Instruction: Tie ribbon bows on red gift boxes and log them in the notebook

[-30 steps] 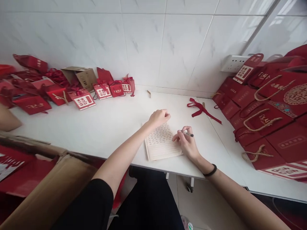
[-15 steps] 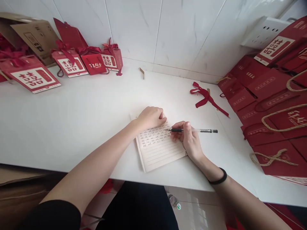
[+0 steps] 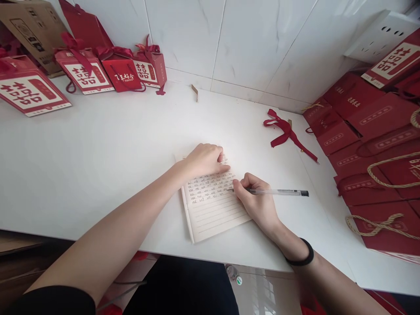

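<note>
The left hand [image 3: 206, 158] and its forearm cover the upper lines of the notebook [image 3: 216, 221], so I can't see what is written there; the small script below is hard to read, and whether the pen [image 3: 285, 192] touches the paper I cannot tell; the leftmost red box [image 3: 31, 87] is cut off at the side, as is the stack of red boxes [image 3: 370, 144] to the right; the notebook lies askew near the front edge of the white table [image 3: 114, 131], whose top stretches away to the left and beyond; a dark red ribbon [image 3: 285, 129] lies past the right hand [image 3: 259, 203], apart from the page; that hand pinches the pen between thumb and fingers, tip over the lower written lines; the left rests on the page, fingers loosely curled, their underside out of sight.
</note>
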The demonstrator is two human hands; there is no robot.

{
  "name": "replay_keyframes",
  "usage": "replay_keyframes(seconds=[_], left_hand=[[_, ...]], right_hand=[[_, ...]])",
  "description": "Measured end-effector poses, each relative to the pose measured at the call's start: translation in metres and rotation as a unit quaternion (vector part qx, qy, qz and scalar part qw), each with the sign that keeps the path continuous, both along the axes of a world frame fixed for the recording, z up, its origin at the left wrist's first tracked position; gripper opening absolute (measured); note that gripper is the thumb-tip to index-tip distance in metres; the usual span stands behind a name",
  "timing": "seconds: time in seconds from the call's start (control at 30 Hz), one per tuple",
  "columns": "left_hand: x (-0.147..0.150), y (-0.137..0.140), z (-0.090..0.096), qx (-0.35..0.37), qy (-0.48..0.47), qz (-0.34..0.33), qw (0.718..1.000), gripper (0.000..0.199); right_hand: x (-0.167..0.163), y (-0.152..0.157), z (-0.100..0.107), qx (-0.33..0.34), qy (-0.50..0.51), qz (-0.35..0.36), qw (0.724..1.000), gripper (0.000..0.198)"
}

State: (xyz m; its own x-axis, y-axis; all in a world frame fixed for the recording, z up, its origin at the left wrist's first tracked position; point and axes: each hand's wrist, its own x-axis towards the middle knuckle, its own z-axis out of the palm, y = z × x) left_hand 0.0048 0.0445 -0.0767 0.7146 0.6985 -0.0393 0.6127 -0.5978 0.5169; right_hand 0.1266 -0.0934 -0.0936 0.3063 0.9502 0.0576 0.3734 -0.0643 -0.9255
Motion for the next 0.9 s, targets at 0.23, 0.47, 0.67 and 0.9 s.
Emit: replay_keyframes(seconds=[0.23,0.47,0.67,0.9], left_hand=[[0.0014,-0.0007,-0.0004,-0.009,-0.003,0.008,1.0,0.026],[0.0006,-0.0001,-0.0011,-0.009,-0.006,0.005,1.0,0.026],[0.0001,-0.0002,-0.0007,-0.01,-0.005,0.005,1.0,0.026],[0.0011,-0.0015,0.0011,-0.01,-0.004,0.006,1.0,0.025]], right_hand=[[0.0005,0.0021,-0.0009,0.005,-0.063,0.009,0.998,0.035],[0.0005,0.0011,-0.001,0.014,-0.076,0.007,0.997,0.033],[0.0008,0.0004,0.0,0.012,-0.069,0.003,0.998,0.032],[0.0,0.0005,-0.001,0.025,-0.085,0.004,0.996,0.032]])
